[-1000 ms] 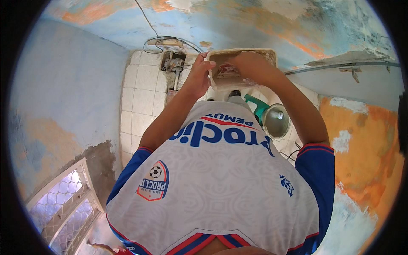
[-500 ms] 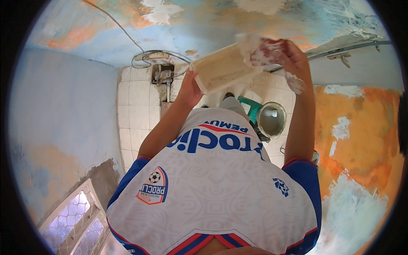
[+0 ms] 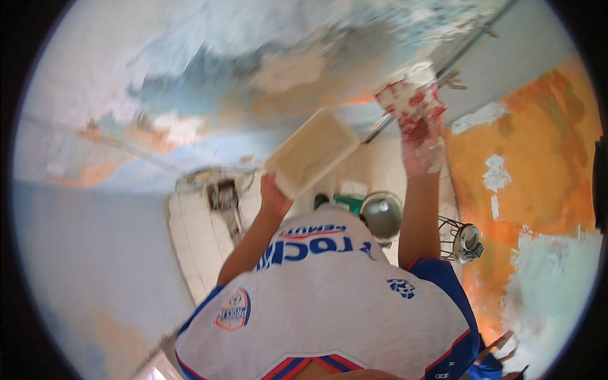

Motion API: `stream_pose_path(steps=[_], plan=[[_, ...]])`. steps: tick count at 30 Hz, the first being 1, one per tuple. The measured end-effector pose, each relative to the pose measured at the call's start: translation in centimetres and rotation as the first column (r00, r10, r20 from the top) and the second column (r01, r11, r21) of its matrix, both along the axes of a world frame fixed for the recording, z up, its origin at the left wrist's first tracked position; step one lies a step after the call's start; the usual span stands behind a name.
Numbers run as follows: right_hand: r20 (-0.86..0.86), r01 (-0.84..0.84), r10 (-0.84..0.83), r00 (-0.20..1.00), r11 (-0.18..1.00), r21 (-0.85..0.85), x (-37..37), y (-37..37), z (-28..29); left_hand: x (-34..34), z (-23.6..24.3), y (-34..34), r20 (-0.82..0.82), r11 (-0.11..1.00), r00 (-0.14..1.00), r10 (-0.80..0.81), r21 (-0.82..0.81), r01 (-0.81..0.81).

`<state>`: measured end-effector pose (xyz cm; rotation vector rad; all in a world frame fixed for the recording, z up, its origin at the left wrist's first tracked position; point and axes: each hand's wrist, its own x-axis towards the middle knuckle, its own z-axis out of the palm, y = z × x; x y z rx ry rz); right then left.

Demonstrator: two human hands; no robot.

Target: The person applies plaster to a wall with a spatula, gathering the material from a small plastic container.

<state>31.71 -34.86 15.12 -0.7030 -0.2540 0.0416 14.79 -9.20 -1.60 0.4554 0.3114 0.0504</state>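
Observation:
My left hand (image 3: pixel 275 197) grips the near left corner of a cream rectangular plastic tray (image 3: pixel 292 147), which tilts in front of the wall. The tray's inside looks smeared with pale residue. Raised by the wall to the right of the tray, my right hand (image 3: pixel 423 152) is closed on a red putty spreader (image 3: pixel 415 104) coated with white putty. White smears cover that hand, and its fingers are partly hidden by the spreader and putty. The spreader is apart from the tray. Ahead stands a patchy blue, grey and orange wall (image 3: pixel 285 69).
Below stands a round bucket (image 3: pixel 381 215) beside a green object (image 3: pixel 348 201). A metal stand (image 3: pixel 448 237) is to the right, near an orange wall (image 3: pixel 538 145) with white patches. A broken hole (image 3: pixel 223 196) opens in the tiled floor at left. A thin pipe (image 3: pixel 468 44) runs along the wall.
My right hand has lifted the spreader off the tray's right end and up toward the wall. The tray has tilted more steeply and shifted slightly left. The view has turned.

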Motion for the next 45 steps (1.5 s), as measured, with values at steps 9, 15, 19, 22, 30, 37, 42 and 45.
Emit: stream_pose_path(steps=[9, 15, 19, 22, 30, 37, 42, 45], plan=[[0.184, 0.565, -0.578, 0.795, 0.816, 0.124, 12.3, -5.7, 4.1, 4.1, 1.0, -2.7, -0.027, 0.993, 0.997, -0.07, 0.091, 0.072], [0.484, 0.947, -0.814, 0.32, 0.282, -0.153, 23.3, -9.9, 6.1, 6.1, 1.8, -3.0, -0.086, 0.986, 0.989, -0.119, 0.104, 0.128], [0.556, 0.988, -0.823, 0.119, 0.045, -0.146, 27.9, -9.1, 8.4, 6.8, 2.6, -1.9, -0.142, 0.979, 0.986, -0.092, 0.168, 0.116], [0.633, 0.977, -0.774, -0.003, -0.136, -0.162, 29.8, -7.8, 11.1, 7.2, 2.9, -1.0, -0.096, 0.99, 0.992, -0.082, 0.105, 0.092], [0.761, 0.927, -0.649, 0.0, -0.285, -0.243, 34.0, -5.2, 11.9, 7.1, 1.8, 0.2, -0.101, 0.994, 0.995, -0.023, 0.108, 0.034], [0.846, 0.889, -0.47, -0.251, -0.458, 0.01, 32.6, -2.3, 9.0, 7.7, 1.6, -0.6, -0.151, 0.983, 0.987, -0.057, 0.163, 0.081], [0.777, 0.959, -0.613, -0.141, -0.279, -0.046, 30.6, -6.7, 8.6, 8.4, 0.7, -0.8, -0.14, 0.984, 0.986, -0.094, 0.135, 0.113], [0.645, 0.962, -0.764, 0.016, -0.163, -0.218, 30.1, -9.7, 11.6, 8.4, 0.9, -1.4, -0.141, 0.983, 0.984, -0.11, 0.131, 0.128]])
